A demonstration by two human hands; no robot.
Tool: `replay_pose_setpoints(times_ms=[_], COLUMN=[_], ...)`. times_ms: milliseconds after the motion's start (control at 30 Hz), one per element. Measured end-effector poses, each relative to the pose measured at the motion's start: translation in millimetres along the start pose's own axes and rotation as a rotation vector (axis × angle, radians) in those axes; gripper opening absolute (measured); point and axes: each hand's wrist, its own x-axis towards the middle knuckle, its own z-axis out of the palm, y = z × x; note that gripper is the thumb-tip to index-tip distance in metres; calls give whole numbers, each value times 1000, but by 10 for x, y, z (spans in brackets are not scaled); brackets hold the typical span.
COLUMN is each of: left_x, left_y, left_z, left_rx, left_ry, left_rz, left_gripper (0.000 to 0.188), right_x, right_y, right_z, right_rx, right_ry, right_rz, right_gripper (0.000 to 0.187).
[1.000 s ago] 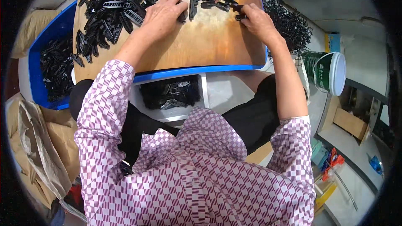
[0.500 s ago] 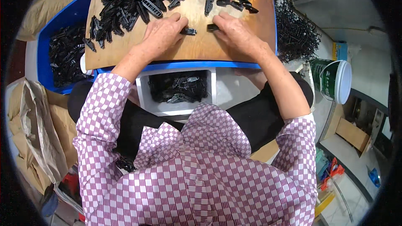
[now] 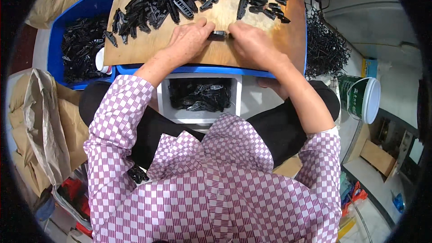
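Observation:
Over the near part of a wooden board [image 3: 144,57], my left hand [image 3: 191,39] is closed on a black plastic part [image 3: 218,35], whose end sticks out to the right of the fingers. My right hand [image 3: 255,42] is closed just beside that end; what it pinches is almost wholly covered by its fingers. Beyond the left hand spreads a heap of long black plastic parts [image 3: 155,6], some with ladder-like slots. A smaller group of short black pieces [image 3: 269,6] lies at the far right of the board. One single black part [image 3: 242,8] rests between the two groups.
Below the board's near edge stands a white box [image 3: 198,120] holding black parts. A blue bin [image 3: 56,49] with more parts is at the left, a white-lidded container [image 3: 102,61] at its edge. To the right are tangled thin black pieces [image 3: 326,45] and a green bucket [image 3: 353,96].
My hands have come together, so the gap between the left hand's black part and the right hand has nearly closed. The whole view has shifted slightly, with the board appearing further right.

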Motion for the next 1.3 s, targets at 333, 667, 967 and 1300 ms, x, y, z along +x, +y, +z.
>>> replay_pose_setpoints(times_ms=[333, 667, 967, 1300], left_x=[-72, -30, -6, -14], left_y=[-95, 20, -17, 2], left_z=[-9, -2, 24, -9], left_rx=[-7, -45, -166, -202], left_ry=[-11, -28, -3, -80], left_rz=[-8, 33, 80, 115], left_gripper=[18, 17, 16, 16], right_x=[-327, -186, -151, 34], right_y=[298, 115, 55, -93], right_z=[-60, -118, -70, -68], right_rx=[32, 48, 115, 78], right_ry=[112, 138, 4, -92], right_rz=[6, -61, -30, -11], right_gripper=[22, 19, 15, 20])
